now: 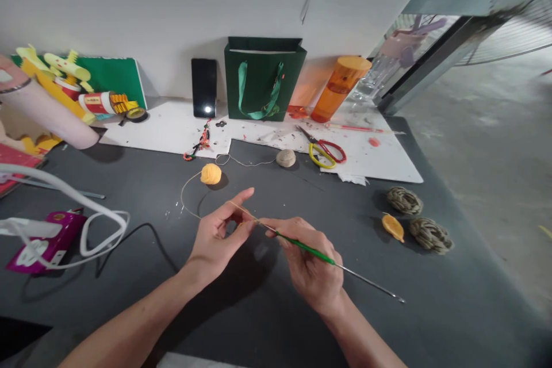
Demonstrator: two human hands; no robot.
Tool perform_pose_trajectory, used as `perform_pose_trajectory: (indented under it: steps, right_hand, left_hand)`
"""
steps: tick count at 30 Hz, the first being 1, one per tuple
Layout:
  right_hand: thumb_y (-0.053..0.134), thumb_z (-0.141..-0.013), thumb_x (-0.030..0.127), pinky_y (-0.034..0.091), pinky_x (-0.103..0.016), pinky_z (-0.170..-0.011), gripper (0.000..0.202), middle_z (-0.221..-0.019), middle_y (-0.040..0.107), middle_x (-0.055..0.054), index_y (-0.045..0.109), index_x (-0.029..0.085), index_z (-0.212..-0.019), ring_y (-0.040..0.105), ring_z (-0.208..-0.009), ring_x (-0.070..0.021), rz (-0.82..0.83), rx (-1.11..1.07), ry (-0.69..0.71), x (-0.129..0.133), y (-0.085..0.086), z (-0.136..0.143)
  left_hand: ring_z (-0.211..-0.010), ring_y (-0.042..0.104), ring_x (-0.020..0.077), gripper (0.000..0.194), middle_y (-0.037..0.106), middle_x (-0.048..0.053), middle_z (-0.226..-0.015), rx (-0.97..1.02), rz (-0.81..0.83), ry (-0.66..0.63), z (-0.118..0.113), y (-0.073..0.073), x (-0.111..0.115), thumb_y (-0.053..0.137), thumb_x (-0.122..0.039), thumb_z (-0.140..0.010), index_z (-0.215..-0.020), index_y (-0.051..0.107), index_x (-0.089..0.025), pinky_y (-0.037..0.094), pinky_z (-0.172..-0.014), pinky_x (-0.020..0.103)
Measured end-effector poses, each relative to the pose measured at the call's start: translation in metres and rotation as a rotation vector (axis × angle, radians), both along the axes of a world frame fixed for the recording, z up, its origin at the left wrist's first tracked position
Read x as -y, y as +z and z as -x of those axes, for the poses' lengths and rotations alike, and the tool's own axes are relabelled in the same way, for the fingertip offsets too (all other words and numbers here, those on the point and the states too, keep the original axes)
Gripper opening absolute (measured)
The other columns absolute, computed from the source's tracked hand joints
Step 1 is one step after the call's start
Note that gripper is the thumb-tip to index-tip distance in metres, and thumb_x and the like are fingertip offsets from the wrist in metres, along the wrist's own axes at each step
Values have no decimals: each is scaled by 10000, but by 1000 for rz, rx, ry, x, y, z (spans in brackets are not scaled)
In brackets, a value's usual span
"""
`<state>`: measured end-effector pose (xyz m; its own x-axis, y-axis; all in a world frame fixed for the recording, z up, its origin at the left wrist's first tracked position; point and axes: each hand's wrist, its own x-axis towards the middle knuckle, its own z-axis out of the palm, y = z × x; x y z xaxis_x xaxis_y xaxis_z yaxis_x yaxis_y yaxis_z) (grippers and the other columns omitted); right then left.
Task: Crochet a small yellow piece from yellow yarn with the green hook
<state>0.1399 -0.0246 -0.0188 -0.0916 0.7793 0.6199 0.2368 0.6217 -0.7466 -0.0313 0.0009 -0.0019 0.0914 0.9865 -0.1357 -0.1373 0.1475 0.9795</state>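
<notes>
My right hand (313, 259) is closed round a crochet hook (305, 247) with a green grip and metal ends. One end of the hook meets the fingertips of my left hand (218, 236). There the thumb and a finger pinch yellow yarn (239, 206), which passes over the raised index finger. Any small stitches at the pinch are too fine to make out. From my left hand the strand loops back to a yellow yarn ball (211, 173) on the dark table (259, 322). A beige yarn ball (285, 157) lies farther back, trailing its own thread.
Scissors (323, 149) lie on a white board (379, 155) near a green paper bag (265, 80), a phone (204, 87) and an orange bottle (338, 92). Grey-green yarn bundles (431, 236) and an orange-yellow piece (393, 227) sit right. A purple power strip (47, 241) with cables is left.
</notes>
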Motion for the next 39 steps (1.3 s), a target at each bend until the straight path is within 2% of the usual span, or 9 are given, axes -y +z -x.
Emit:
perform_pose_trajectory:
  steps: [3, 8, 12, 20, 23, 27, 30, 34, 39]
  right_hand:
    - [567, -943, 48, 608, -376, -698, 304, -1078, 799, -76, 619, 276, -1137, 751, -801, -201, 1, -19, -7, 1, 0, 0]
    - [575, -928, 39, 611, -370, -682, 302, -1039, 809, -84, 640, 265, -1117, 760, -782, -208, -25, -24, -22, 0, 4, 3]
    - [592, -916, 35, 620, -354, -667, 312, -1004, 816, -82, 640, 266, -1120, 775, -786, -214, -91, 49, -40, -2, 6, 4]
    - [628, -891, 46, 620, -370, -673, 379, -1041, 808, -97, 675, 267, -1195, 777, -831, -231, -205, 205, -57, -1, 4, 2]
    - [652, -882, 41, 620, -378, -680, 381, -1049, 808, -85, 702, 287, -1168, 774, -844, -233, -147, 128, -47, 0, 4, 4]
    - [647, -900, 46, 620, -373, -723, 315, -1002, 813, -56, 714, 289, -1089, 770, -868, -228, 28, -74, -56, 4, 0, 9]
    - [625, -938, 106, 619, -348, -725, 224, -959, 811, -43, 707, 277, -1058, 767, -842, -213, 133, -126, -126, 8, -2, 11]
    - [588, -984, 209, 600, -301, -606, 146, -880, 784, -51, 722, 255, -1021, 742, -695, -184, 185, -64, -245, 10, 1, 9]
    - [506, -1035, 281, 585, -311, -538, 83, -850, 779, -49, 578, 263, -998, 735, -625, -182, 247, -214, -195, 7, 3, 10]
  left_hand:
    - [-810, 621, 213, 166, 711, 49, -767, 4, 3, -4, 0, -1, 0, 826, -244, -727, -883, 801, -194, 451, -917, 373]
    - [-746, 603, 180, 464, 703, 10, -713, 53, 44, 4, -1, -1, 1, 845, -230, -716, -1171, 757, -208, 469, -850, 340]
    - [-734, 587, 159, 568, 687, -4, -701, 118, 71, -2, -2, 0, 3, 869, -225, -697, -1246, 724, -200, 468, -825, 321]
    - [-715, 546, 92, 572, 613, -53, -698, 475, 336, -67, -5, 0, 7, 899, -228, -690, -1234, 727, -251, 438, -776, 255]
    - [-682, 528, 80, 529, 577, -62, -684, 592, 455, -120, -4, -1, 6, 893, -190, -691, -1196, 745, -238, 422, -737, 240]
    - [-674, 537, 82, 535, 594, -60, -697, 654, 526, -150, -3, -4, 6, 902, -175, -671, -1182, 751, -226, 422, -737, 244]
    - [-701, 557, 85, 565, 609, -60, -705, 649, 519, -148, -3, -5, 6, 916, -184, -655, -1192, 747, -229, 419, -768, 250]
    - [-700, 543, 81, 567, 587, -72, -695, 637, 498, -141, -3, -6, 6, 917, -197, -660, -1199, 745, -237, 418, -826, 271]
    - [-706, 537, 100, 543, 547, -75, -672, 623, 470, -148, -4, -8, 5, 889, -187, -689, -1209, 739, -231, 415, -890, 322]
